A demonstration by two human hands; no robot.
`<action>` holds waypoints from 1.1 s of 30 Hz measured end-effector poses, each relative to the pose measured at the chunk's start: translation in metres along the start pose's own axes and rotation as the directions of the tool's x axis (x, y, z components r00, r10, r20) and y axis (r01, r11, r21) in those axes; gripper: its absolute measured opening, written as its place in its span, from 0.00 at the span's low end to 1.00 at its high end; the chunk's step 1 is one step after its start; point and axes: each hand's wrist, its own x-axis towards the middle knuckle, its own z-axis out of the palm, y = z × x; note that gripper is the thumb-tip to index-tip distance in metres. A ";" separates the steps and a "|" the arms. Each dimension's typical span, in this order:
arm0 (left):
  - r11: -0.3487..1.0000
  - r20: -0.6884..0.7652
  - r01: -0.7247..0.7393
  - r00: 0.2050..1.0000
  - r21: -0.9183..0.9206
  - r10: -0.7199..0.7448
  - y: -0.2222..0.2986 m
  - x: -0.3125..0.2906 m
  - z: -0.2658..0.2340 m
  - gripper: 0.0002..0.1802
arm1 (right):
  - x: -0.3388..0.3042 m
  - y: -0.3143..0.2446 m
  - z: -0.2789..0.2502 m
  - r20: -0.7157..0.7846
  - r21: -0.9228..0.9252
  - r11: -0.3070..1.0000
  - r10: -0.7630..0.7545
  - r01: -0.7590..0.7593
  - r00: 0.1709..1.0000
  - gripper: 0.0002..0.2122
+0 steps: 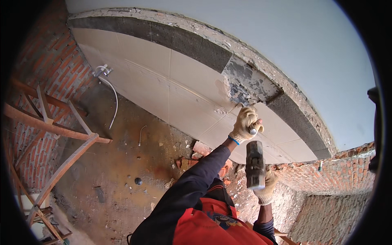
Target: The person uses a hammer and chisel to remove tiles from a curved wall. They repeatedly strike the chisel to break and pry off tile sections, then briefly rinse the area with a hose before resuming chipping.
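My left hand [244, 122], in a cream knit glove, is closed around a chisel [253, 131] whose round metal end sticks out toward me. It is against the wall, just below a broken patch [241, 93] where a tile is chipped away and rough grey mortar shows. The chisel's tip is hidden by the hand. Lower and to the right, my gloved right hand [267, 188] grips a hammer with a heavy, dark block-shaped head [255, 165]. The hammer head is close to the chisel's end but apart from it. Its handle is mostly hidden behind the head.
Beige wall tiles [151, 65] run under a dark grey tile band [183, 40]. A tap [103, 71] with a white hose is at the left. Wooden trestle pieces [61, 130] stand over the wet floor [118, 163]. Brick rubble [200, 150] lies along the wall's foot.
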 end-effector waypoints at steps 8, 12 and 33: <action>0.984 -0.023 0.109 0.993 -0.141 -0.113 0.020 0.014 -0.010 0.13 | -0.022 -0.009 0.012 -0.001 0.118 0.939 0.326 -0.324 0.945 0.05; 0.942 0.059 0.335 0.940 0.031 -0.336 0.050 0.006 -0.020 0.11 | -0.059 0.001 0.029 0.034 0.476 0.703 0.585 -0.528 0.810 0.06; -0.179 0.667 0.954 0.029 -0.242 -0.745 0.061 -0.068 -0.071 0.22 | -0.109 0.109 -0.016 0.147 0.168 0.632 0.743 -0.757 0.653 0.06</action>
